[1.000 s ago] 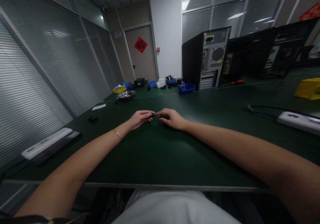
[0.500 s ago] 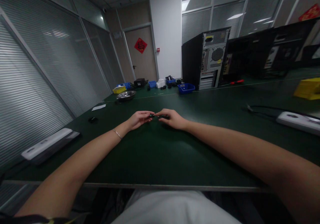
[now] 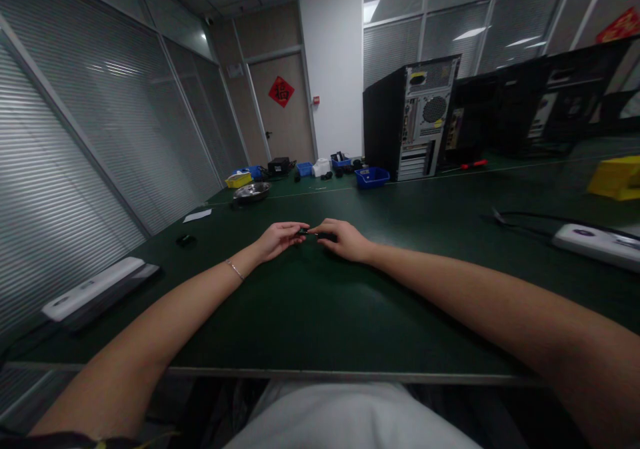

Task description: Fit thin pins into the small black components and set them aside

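Pinching small dark piece (image 3: 303,232) between thumb and fingers of left hand (image 3: 278,239); holding it low over middle of counter (image 3: 305,322), mostly covered by fingertips; cannot tell exact shape; apparently pinching slim dark item (image 3: 327,236) between thumb and curled fingers of right hand (image 3: 346,239), with thin bright end pointing at left fingertips; reaching forefinger across, close to small dark piece; cannot tell whether touching.

Judging small dark piece light and stiff, likely smooth enough to slip; possibly fragile if thin; best gripped at outer sides, near end away from right hand, with light pressure; judging slim dark item light and rigid too; best held along thicker dark part, leaving thin end exposed.

Reading most elbow room as nearward, over green surface between both hands and front edge (image 3: 320,373); well apart from that edge; to watch at left: small black object (image 3: 186,240), then left power strip (image 3: 95,289) beyond forearm; to watch at right: right power strip (image 3: 595,242) with cable (image 3: 530,215), well apart from right hand; bounded at far side by metal bowl (image 3: 251,192), blue tray (image 3: 372,178) and computer case (image 3: 383,125).
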`<move>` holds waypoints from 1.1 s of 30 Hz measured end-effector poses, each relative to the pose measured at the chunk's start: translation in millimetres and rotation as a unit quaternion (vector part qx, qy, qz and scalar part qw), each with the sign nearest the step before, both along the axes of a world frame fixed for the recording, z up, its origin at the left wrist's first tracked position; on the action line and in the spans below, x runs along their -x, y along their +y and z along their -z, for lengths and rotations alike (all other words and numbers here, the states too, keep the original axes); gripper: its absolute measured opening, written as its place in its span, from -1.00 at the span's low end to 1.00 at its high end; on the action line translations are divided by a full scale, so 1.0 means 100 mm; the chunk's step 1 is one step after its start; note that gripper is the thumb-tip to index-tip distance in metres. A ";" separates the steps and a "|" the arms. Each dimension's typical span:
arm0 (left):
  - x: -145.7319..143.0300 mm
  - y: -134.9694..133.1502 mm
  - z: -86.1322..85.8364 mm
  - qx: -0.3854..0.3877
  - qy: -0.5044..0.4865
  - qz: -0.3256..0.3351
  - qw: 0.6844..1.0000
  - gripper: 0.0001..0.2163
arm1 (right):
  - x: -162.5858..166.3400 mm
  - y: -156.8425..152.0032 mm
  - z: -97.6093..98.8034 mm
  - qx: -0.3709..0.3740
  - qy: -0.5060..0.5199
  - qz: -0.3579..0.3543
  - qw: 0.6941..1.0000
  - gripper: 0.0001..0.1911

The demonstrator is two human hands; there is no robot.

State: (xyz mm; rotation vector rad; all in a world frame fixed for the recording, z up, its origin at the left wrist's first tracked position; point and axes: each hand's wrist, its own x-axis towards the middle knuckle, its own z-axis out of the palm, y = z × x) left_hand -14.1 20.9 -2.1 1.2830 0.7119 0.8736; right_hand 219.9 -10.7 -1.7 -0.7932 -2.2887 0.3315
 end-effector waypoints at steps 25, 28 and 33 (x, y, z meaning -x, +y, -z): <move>-0.03 0.01 0.00 -0.031 0.024 -0.009 0.999 -0.77 | -0.01 0.05 0.00 0.061 0.085 0.003 0.995 -0.69; -0.05 -0.01 -0.01 -0.030 0.031 -0.009 0.999 -0.78 | 0.00 0.07 0.01 0.053 0.080 0.008 0.995 -0.69; -0.15 -0.10 -0.02 -0.006 0.012 0.020 1.000 -0.77 | 0.00 0.08 0.04 0.039 0.085 0.025 0.995 -0.75</move>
